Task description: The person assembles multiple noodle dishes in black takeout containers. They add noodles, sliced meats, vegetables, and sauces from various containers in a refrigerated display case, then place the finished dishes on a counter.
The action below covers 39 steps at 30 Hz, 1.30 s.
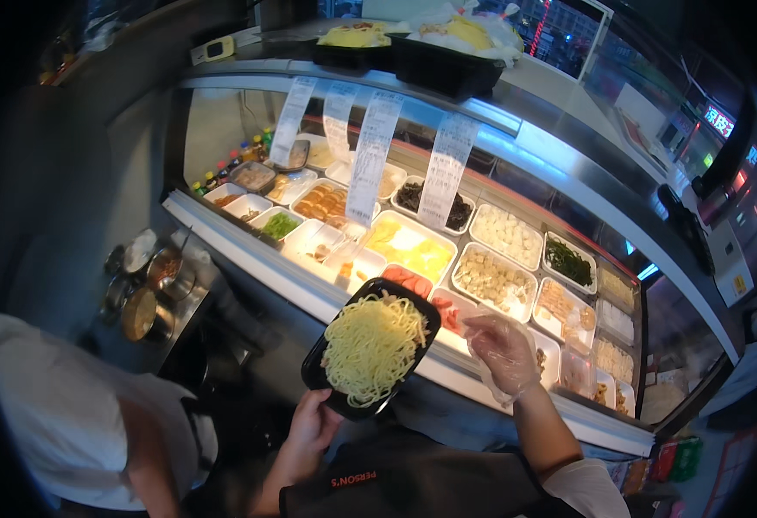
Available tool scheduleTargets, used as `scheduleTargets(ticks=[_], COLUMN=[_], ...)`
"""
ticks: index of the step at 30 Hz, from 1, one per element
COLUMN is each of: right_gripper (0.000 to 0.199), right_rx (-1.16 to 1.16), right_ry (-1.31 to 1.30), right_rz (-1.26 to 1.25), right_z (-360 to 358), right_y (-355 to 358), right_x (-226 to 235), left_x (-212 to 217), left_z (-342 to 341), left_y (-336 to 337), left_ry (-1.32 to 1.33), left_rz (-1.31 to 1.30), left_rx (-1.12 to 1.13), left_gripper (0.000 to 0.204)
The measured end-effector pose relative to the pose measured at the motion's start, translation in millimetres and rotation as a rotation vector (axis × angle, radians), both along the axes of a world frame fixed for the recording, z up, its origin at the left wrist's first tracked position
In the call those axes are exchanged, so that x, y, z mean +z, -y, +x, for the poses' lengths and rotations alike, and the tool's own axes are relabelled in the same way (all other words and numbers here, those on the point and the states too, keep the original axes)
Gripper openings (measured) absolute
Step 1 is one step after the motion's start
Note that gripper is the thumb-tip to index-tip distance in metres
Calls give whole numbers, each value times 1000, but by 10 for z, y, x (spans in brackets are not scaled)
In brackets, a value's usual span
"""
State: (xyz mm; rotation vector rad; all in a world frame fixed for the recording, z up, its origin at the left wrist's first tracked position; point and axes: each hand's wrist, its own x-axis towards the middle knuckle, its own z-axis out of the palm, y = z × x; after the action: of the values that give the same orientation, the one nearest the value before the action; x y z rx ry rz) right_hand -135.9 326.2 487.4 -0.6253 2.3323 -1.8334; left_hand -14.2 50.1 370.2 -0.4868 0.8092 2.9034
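Noodles up in one hand, gloved fingers over the case

From where I stand, the left hand comes up from below, bare, and grips the near corner of a black tray, thumb at the rim. Its other fingers go under the tray, out of my sight. The right hand reaches forward in a clear glove, wrist bent, fingers half curled near some pink slices. I can't tell whether it pinches anything; the crinkled plastic and glare blur the fingertips.

The tray sits in front of the lit food case, overlapping its front ledge in my view, so I can't say whether the two touch. Paper slips hang across the case and cover parts of the tubs behind. A co-worker in white at the left is cut off by the dark rim.

The noodles are thin, pale yellow and tangled, heaped loosely across most of the tray, with small brownish bits at the far end.
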Motion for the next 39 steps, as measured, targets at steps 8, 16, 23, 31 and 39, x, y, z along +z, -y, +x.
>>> scheduleTargets(ticks=[8,16,23,31,39], right_gripper=[27,24,42,63,63], right_rx=[-84,-76,-75,103,121], right_ry=[300,429,294,-47,164], right_rz=[-111,0,1060,1086,1337], right_z=[-947,-1579,-2413,-3729,-3812], right_y=[-221,-24,-493,-47,1070], right_x=[-863,-1313,-1782,-2834,-2827], left_x=[-576,-753,-765,-775,-729], left_z=[-506,-749,-902,-842,-832], left_y=[315,727,978,900,651], left_ry=[174,294,291,288,388], left_rz=[-84,-134,-158,-192,-187], left_rx=[152,336,369,479,520], left_gripper=[50,44,48,56,66])
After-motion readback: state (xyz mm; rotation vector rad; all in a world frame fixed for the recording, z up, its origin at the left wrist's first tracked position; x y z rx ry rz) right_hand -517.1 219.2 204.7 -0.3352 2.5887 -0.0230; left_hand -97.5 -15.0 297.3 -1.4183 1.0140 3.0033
